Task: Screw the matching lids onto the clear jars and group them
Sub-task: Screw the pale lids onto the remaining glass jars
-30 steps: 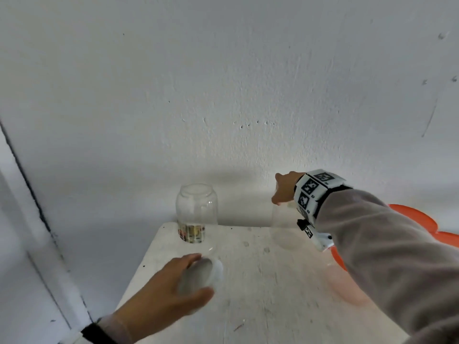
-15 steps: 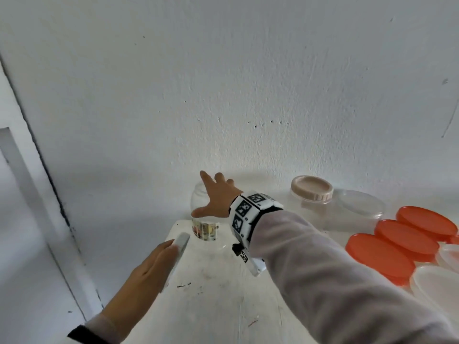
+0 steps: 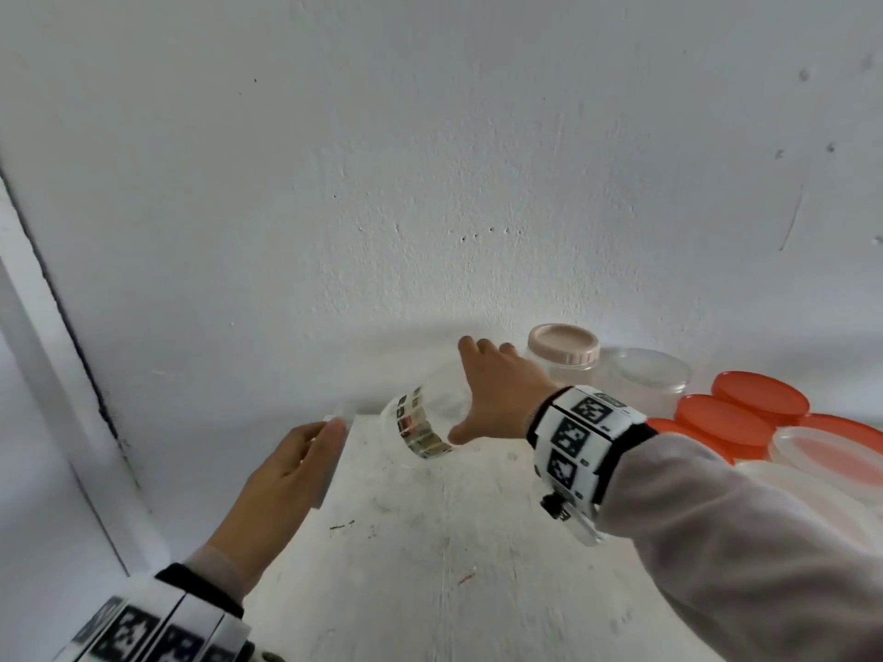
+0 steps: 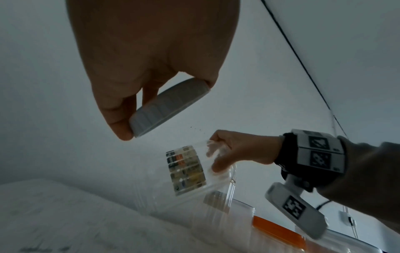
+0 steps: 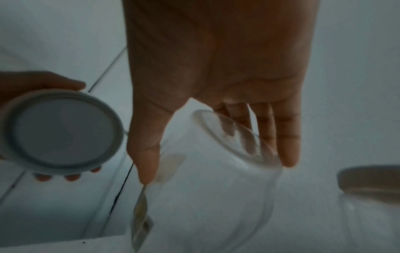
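Clear jar in one hand, white lid in the other.

From the head, the right hand (image 3: 497,394) grips the tipped jar (image 3: 425,425) by its neck, above the table (image 3: 430,566). The left hand (image 3: 282,489) stretches out beside it. The left wrist view shows fingers and thumb clamped on the lid (image 4: 171,107). In the right wrist view, fingers (image 5: 288,137) wrap the jar's mouth. The jar looks light, hard and slippery, so the neck is the best hold.

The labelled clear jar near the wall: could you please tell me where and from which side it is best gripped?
Grip the labelled clear jar around its neck, from above at the open mouth, as the right hand does now. The jar is tilted, its walls smooth and wide; the narrower neck probably lets fingers wrap round securely.
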